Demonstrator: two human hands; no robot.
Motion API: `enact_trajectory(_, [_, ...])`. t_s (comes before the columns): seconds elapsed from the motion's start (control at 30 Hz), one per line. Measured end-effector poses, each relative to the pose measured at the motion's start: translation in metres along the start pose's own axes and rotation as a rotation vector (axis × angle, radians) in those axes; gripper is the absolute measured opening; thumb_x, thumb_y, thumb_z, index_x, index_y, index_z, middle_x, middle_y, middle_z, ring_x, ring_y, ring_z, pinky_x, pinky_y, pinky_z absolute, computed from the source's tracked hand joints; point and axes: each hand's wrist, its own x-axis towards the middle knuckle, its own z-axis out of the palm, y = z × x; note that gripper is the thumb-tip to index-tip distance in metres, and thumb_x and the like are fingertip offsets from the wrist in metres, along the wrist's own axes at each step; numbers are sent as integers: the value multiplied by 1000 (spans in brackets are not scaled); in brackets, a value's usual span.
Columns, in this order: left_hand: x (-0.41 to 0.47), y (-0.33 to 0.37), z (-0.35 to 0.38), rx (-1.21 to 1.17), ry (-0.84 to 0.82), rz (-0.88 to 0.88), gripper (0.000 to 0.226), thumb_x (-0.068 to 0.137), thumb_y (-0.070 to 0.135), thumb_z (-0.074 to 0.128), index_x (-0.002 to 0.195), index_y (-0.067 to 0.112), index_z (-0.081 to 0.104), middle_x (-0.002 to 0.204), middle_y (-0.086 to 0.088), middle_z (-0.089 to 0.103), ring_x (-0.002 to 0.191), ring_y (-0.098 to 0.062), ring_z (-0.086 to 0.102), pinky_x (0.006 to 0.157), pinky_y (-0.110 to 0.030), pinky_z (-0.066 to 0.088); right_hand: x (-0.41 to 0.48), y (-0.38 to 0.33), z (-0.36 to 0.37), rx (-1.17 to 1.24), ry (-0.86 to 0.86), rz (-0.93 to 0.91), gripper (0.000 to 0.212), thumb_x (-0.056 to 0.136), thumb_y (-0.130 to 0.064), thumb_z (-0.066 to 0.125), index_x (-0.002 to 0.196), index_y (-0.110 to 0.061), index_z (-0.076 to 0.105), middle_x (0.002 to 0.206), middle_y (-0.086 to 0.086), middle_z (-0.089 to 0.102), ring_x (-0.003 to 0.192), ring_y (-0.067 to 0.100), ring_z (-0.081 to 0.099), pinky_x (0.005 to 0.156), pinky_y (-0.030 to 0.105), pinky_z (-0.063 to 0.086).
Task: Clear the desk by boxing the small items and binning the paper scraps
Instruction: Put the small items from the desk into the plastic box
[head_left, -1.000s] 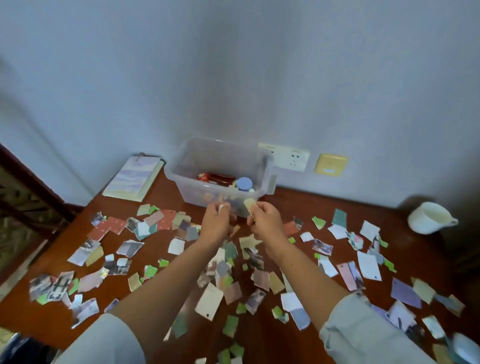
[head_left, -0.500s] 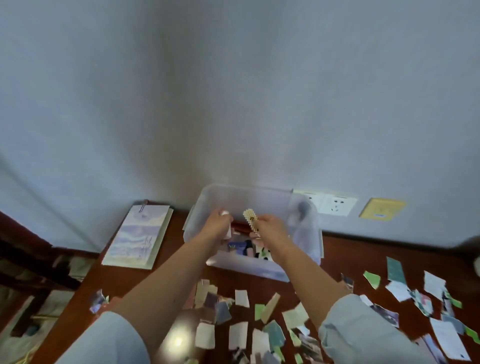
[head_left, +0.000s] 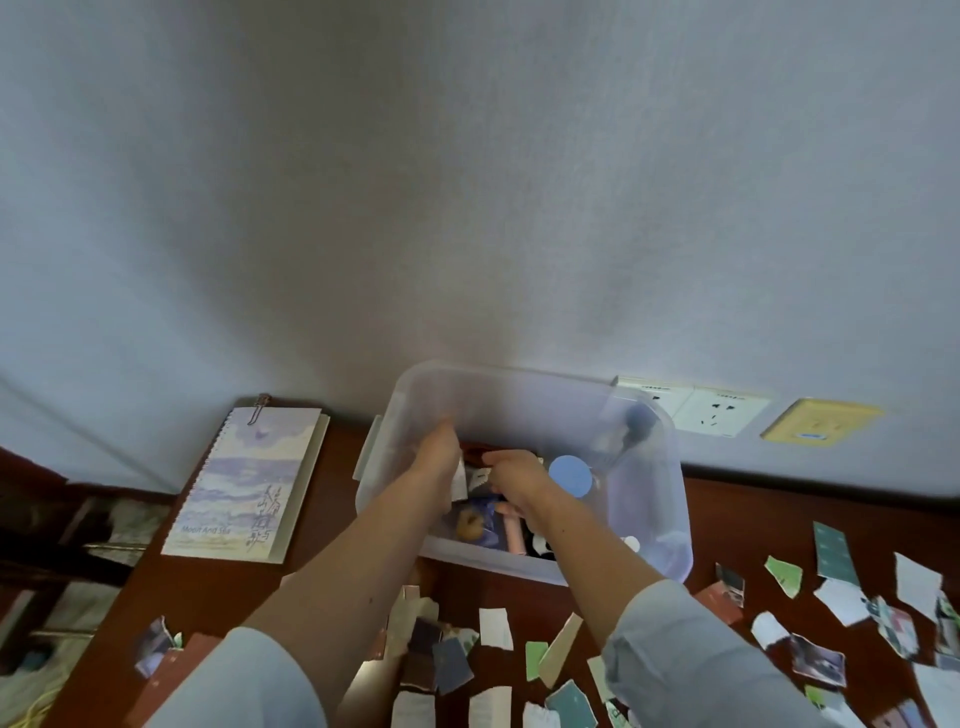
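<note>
A clear plastic box (head_left: 670, 519) stands on the dark wooden desk (head_left: 332, 525) against the wall. Both my hands reach down inside it. My left hand (head_left: 434, 460) grips a small white item (head_left: 458, 480) at its lower edge. My right hand (head_left: 514, 470) hangs beside it with fingers curled downward; the beaded clip it carried is hidden. The box holds a round blue lid (head_left: 570, 475), a pink stick (head_left: 514, 538), a brown round piece (head_left: 470, 525) and other small things. Torn paper scraps (head_left: 494, 629) lie on the desk in front of the box.
A spiral notebook (head_left: 244, 483) lies left of the box, near the desk's left edge. Wall sockets (head_left: 696, 410) and a yellow plate (head_left: 821, 428) sit behind the box. More scraps (head_left: 841, 603) cover the right side of the desk.
Both hands moved forward from above the scraps and dropped into the box. The beaded clip, seen in my right fingers before, is out of sight now. The camera tilted up toward the wall.
</note>
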Motion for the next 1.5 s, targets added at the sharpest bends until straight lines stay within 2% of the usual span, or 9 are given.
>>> enact_trajectory(0.13, [34, -18, 0, 8, 17, 31, 98, 50, 75, 44, 132, 22, 53, 130, -6, 57, 116, -33, 56, 100, -52, 44, -12, 2, -7, -39, 53, -86, 41, 96, 7, 36, 131, 0, 56, 127, 11, 57, 118, 28, 54, 85, 26, 43])
enact_trajectory(0.2, [-9, 0, 0, 10, -17, 45, 86, 60, 69, 47, 127, 16, 55, 125, -8, 59, 112, -32, 57, 98, -51, 45, -22, 3, -12, 13, 87, -150, 45, 94, 8, 37, 135, -3, 53, 131, 11, 56, 119, 26, 54, 84, 24, 42])
enact_trajectory(0.33, [-123, 24, 4, -17, -112, 218, 23, 99, 23, 41, 111, 11, 58, 106, -7, 60, 94, -20, 59, 82, -34, 49, -60, 11, -27, 137, 218, -319, 36, 92, 0, 41, 116, -15, 63, 119, 5, 65, 101, 17, 63, 91, 35, 53])
enact_trajectory(0.43, [-159, 12, 7, -53, -148, 354, 19, 101, 17, 41, 103, 12, 60, 95, -7, 62, 80, -16, 61, 72, -29, 54, -97, 27, -39, 245, 318, -399, 27, 93, -5, 45, 103, -18, 66, 98, 2, 70, 75, 10, 66, 79, 30, 58])
enact_trajectory(0.53, [-188, -10, 16, -18, -162, 400, 19, 100, 16, 42, 104, 13, 60, 92, -7, 63, 76, -17, 60, 67, -28, 53, -131, 50, -55, 297, 419, -429, 22, 93, -4, 48, 99, -16, 66, 91, 3, 68, 69, 10, 61, 66, 23, 53])
enact_trajectory(0.73, [-232, -73, 43, 53, -284, 343, 15, 97, 13, 47, 89, 15, 60, 81, -2, 61, 71, -16, 56, 64, -28, 48, -171, 120, -86, 389, 495, -337, 20, 90, -2, 51, 95, -11, 68, 87, 7, 68, 62, 12, 59, 57, 23, 49])
enact_trajectory(0.93, [-262, -142, 76, 183, -392, 286, 16, 96, 10, 45, 94, 15, 60, 86, -5, 61, 72, -15, 56, 65, -26, 48, -208, 192, -121, 419, 581, -255, 23, 90, -5, 52, 88, -22, 67, 87, 7, 70, 70, 14, 60, 70, 35, 53])
enact_trajectory(1.13, [-299, -204, 121, 270, -412, 253, 11, 94, 14, 50, 88, 16, 60, 84, -7, 63, 75, -19, 59, 71, -31, 50, -241, 263, -162, 435, 611, -191, 23, 92, -8, 50, 88, -23, 66, 89, 1, 68, 73, 12, 60, 65, 25, 51])
enact_trajectory(1.5, [-380, -306, 210, 368, -432, 162, 10, 96, 22, 54, 88, 21, 61, 84, -5, 64, 79, -17, 61, 81, -33, 52, -286, 376, -254, 408, 662, -128, 18, 93, -13, 53, 96, -23, 68, 89, 1, 69, 73, 14, 61, 67, 30, 52])
